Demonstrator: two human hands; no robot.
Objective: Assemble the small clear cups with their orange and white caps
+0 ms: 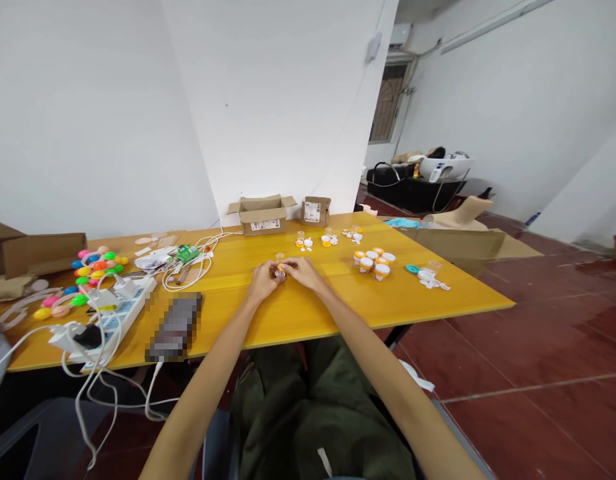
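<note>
Close together above the middle of the table, my left hand and my right hand both have their fingers closed around a small orange-and-clear plastic piece. My fingertips cover much of it, so its exact kind is hidden. Just behind the hands stands a small clear cup. To the right is a cluster of several small clear jars with white and orange lids. Farther back lie piles of small white and orange plastic parts.
At the table's right lie a teal ring and white parts. Cardboard boxes stand at the back. On the left are a power strip with trailing cables, a phone, a green circuit board and colourful balls.
</note>
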